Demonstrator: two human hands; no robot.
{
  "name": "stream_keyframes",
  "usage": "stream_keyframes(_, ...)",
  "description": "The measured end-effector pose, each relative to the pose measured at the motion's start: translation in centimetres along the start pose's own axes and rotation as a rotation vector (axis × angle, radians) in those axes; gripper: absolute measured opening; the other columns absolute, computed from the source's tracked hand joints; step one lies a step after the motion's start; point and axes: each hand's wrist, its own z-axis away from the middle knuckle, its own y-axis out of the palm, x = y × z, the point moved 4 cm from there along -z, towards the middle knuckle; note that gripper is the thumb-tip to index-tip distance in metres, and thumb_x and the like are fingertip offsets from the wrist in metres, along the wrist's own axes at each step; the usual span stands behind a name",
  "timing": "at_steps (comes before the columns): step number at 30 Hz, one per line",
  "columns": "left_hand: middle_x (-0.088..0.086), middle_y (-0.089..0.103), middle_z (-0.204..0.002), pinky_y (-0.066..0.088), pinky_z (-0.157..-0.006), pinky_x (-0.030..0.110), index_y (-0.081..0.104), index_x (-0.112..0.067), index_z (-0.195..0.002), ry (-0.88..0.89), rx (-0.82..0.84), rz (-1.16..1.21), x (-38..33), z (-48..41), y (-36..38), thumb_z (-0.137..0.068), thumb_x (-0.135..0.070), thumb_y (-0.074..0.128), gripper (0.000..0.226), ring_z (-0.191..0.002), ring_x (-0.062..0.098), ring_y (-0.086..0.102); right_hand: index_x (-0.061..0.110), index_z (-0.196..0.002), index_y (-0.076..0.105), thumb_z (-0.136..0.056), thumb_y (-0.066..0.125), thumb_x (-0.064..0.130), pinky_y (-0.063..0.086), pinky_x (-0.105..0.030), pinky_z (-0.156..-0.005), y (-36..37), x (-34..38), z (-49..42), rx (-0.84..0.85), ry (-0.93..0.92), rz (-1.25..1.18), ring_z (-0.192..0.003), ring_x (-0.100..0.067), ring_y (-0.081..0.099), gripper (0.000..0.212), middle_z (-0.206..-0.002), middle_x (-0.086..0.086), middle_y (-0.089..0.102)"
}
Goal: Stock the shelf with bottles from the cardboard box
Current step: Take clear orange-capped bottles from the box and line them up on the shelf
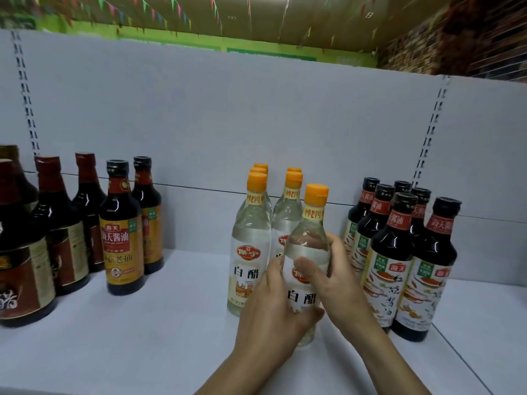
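Stock on shelf (142, 323), each position given relative to the held bottle (309, 243).

- Dark bottles (42, 238): well to its left, upright, red and black caps.
- Clear bottles (251, 252): just left of and behind it, ranked in two rows, orange caps.
- Left hand (271, 312): curled round its lower body.
- The held bottle itself: clear, orange-capped, slightly tilted, base at or just above the shelf; contact cannot be told.
- Right hand (339, 275): wrapped round its middle, thumb laid across the front.
- Soy bottles (399, 266): just right of it, close-packed.
- Box: not seen.

Risk, as judged: the slot is narrow. If the bottle is released while tilted or pushed back hard, a neighbour could be struck and its row toppled.
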Motion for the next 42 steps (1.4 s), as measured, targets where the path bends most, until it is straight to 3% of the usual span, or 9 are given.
stream_keyframes(4,-0.028,0.054,-0.120,0.048,-0.084,0.011,0.032,-0.048,-0.132,0.064,-0.046,-0.086,1.2,0.9,-1.8,-0.083,-0.062,0.070,0.063,-0.108,-0.001,0.056,0.036,-0.134,0.046,-0.075,0.075,0.059,0.056,-0.014,-0.076,0.2,-0.5,-0.4,0.013,-0.005,0.009,-0.100,0.001,0.071,0.069,-0.111,0.029,0.068)
stream_keyframes(8,-0.022,0.052,-0.099,0.046,-0.068,0.015,0.041,-0.039,-0.114,0.143,-0.266,-0.188,1.7,0.7,-4.7,-0.090,-0.059,0.060,0.037,-0.090,0.003,0.055,0.046,-0.143,0.033,-0.067,0.081,0.061,0.057,-0.027,-0.092,1.0,-1.7,-0.6,0.055,0.052,0.016,-0.121,-0.004,0.063,0.091,-0.135,0.019,0.059)
stream_keyframes(12,-0.013,0.049,-0.108,0.042,-0.074,0.012,0.046,-0.028,-0.123,0.063,-0.382,-0.167,3.1,-0.8,-6.6,-0.089,-0.061,0.057,0.050,-0.097,0.009,0.052,0.058,-0.142,0.022,-0.076,0.083,0.053,0.048,-0.040,-0.106,1.4,-2.4,-0.5,0.050,0.120,0.120,-0.133,-0.010,0.047,0.090,-0.147,0.013,0.033)
stream_keyframes(17,-0.007,0.033,-0.157,0.051,-0.109,0.049,0.016,-0.040,-0.159,-0.149,-0.138,0.033,5.3,-2.7,-6.5,-0.072,-0.078,0.059,0.104,-0.144,0.014,0.039,0.046,-0.152,0.016,-0.070,0.066,0.071,0.043,-0.033,-0.103,1.3,-3.1,-0.2,0.033,0.135,0.271,-0.133,-0.008,0.038,0.100,-0.140,0.013,0.028)
stream_keyframes(21,-0.008,0.036,-0.162,0.046,-0.114,0.055,0.014,-0.047,-0.160,-0.201,-0.008,0.146,6.3,-3.8,-5.8,-0.070,-0.077,0.071,0.111,-0.148,0.019,0.040,0.050,-0.154,0.008,-0.071,0.057,0.079,0.039,-0.036,-0.108,1.4,-3.8,-0.1,0.050,0.138,0.307,-0.135,-0.006,0.032,0.101,-0.148,0.017,0.022)
stream_keyframes(28,-0.038,0.065,-0.120,0.053,-0.072,0.004,0.040,-0.080,-0.113,-0.119,0.123,0.312,7.2,-3.2,-4.7,-0.077,-0.062,0.079,0.057,-0.108,-0.015,0.064,0.046,-0.157,0.002,-0.073,0.069,0.073,0.043,-0.048,-0.115,1.4,-4.7,0.3,0.078,0.194,0.282,-0.145,-0.016,0.037,0.110,-0.160,0.007,0.026)
stream_keyframes(32,-0.034,0.066,-0.124,0.055,-0.082,0.014,0.042,-0.069,-0.126,-0.112,0.108,0.288,7.7,-3.2,-4.7,-0.081,-0.058,0.081,0.060,-0.110,-0.011,0.066,0.046,-0.158,0.000,-0.073,0.080,0.062,0.044,-0.050,-0.114,1.6,-5.3,0.3,0.104,0.243,0.267,-0.143,-0.018,0.041,0.117,-0.160,0.006,0.026)
stream_keyframes(36,-0.030,0.066,-0.127,0.056,-0.084,0.016,0.043,-0.060,-0.134,-0.109,0.098,0.261,7.9,-3.1,-4.6,-0.081,-0.060,0.080,0.065,-0.112,-0.008,0.066,0.042,-0.160,-0.004,-0.057,0.068,0.088,0.036,-0.057,-0.118,1.9,-5.3,0.1,0.123,0.249,0.270,-0.152,-0.023,0.029,0.134,-0.165,0.003,0.023)
stream_keyframes(42,-0.028,0.064,-0.129,0.057,-0.089,0.021,0.045,-0.056,-0.137,-0.140,0.084,0.227,8.2,-3.2,-4.3,-0.080,-0.062,0.078,0.066,-0.113,0.000,0.067,0.040,-0.160,-0.003,-0.082,0.056,0.077,0.037,-0.057,-0.117,2.2,-5.7,0.0,0.131,0.239,0.310,-0.152,-0.025,0.031,0.105,-0.164,0.001,0.031)
